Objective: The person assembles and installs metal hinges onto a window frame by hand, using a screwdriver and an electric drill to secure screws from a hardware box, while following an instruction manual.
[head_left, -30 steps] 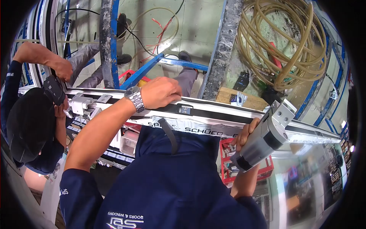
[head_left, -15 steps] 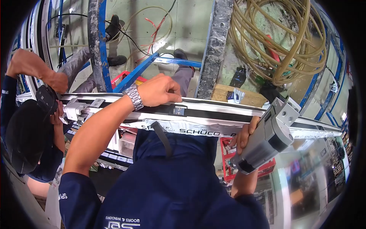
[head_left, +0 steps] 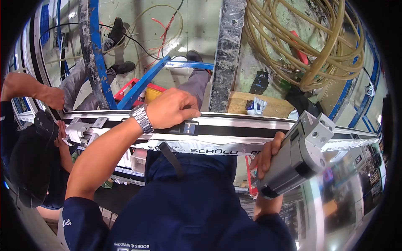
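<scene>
A long white and black profile (head_left: 251, 125) runs across the view, with printed film hanging along its near side. My left hand (head_left: 172, 108) rests on its far edge, fingers curled, beside a small metal plate (head_left: 189, 127) in the black channel; whether anything is pinched in the fingers is hidden. My right hand (head_left: 268, 157) grips a grey metal hardware unit (head_left: 293, 161), tilted over the profile's right part. Another grey-white fitting (head_left: 78, 130) sits on the profile's left part.
A co-worker in a black cap (head_left: 29, 161) leans at the left, hands near the profile. Beyond it stand paint-spattered supports (head_left: 226, 54) and a blue frame (head_left: 144, 81). A coiled hose (head_left: 331, 54) lies at the upper right, near a wooden block (head_left: 274, 107).
The view has shifted slightly, so the supports and floor items sit further left. My left hand stays on the profile's edge, and my right hand still holds the grey unit.
</scene>
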A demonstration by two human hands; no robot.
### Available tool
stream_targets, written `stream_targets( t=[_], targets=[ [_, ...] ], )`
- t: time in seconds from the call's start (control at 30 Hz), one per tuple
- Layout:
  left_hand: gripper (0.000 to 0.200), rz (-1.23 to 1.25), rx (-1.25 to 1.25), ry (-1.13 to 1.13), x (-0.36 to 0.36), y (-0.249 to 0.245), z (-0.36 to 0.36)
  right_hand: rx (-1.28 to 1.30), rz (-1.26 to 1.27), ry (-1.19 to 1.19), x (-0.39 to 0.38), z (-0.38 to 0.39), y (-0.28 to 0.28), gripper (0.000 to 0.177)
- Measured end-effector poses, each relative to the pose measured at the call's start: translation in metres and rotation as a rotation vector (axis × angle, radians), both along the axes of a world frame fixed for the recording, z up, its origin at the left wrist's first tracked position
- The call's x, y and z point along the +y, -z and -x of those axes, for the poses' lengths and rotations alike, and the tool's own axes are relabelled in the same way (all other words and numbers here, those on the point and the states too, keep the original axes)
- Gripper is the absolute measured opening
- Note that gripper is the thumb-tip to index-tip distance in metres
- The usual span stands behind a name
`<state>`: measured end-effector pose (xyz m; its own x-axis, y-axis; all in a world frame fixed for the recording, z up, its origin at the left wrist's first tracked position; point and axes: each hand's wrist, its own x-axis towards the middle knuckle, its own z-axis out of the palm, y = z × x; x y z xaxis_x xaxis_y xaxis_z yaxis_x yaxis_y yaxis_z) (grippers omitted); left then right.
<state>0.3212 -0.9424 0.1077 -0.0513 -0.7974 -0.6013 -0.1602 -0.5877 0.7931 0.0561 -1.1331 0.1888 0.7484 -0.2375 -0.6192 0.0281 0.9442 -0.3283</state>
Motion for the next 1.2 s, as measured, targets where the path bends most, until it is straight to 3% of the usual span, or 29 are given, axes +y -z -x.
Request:
stream_targets(
  t=[0.07, 0.17, 0.27, 0.47, 0.57, 0.87, 1.0, 1.1, 1.2],
  targets=[
    [0.025, 0.0, 0.036, -0.067, 0.0, -0.003, 0.001, 0.033, 0.02, -0.025, -0.002, -0.005, -0.004, 0.043],
    [0.024, -0.169, 0.087, 0.032, -0.009, -0.013, -0.002, 0.088, 0.032, -0.016, 0.0, -0.008, -0.009, 0.046],
    [0.026, -0.018, 0.01, 0.007, -0.008, 0.001, 0.013, 0.143, 0.024, -0.017, 0.0, -0.009, -0.011, 0.046],
    [0.032, -0.108, 0.055, 0.049, -0.015, 0.003, 0.009, 0.199, -0.019, 0.084, 0.004, -0.011, -0.014, 0.05],
    [0.033, -0.164, 0.112, 0.027, -0.019, 0.001, 0.002, 0.181, 0.038, 0.016, 0.003, -0.013, -0.015, 0.044],
    [0.044, 0.018, -0.119, 0.085, -0.019, 0.007, 0.022, 0.186, 0.013, 0.045, 0.003, -0.015, -0.016, 0.048],
    [0.042, -0.153, 0.06, 0.0, -0.019, 0.006, 0.007, 0.079, 0.007, 0.029, 0.003, -0.006, -0.007, 0.05],
    [0.041, 0.022, 0.067, -0.027, -0.009, 0.007, 0.006, -0.005, -0.031, 0.03, 0.001, 0.002, 0.001, 0.051],
    [0.035, -0.011, -0.036, 0.118, -0.011, 0.006, 0.006, 0.003, -0.027, 0.048, 0.004, 0.01, 0.005, 0.052]
  ],
)
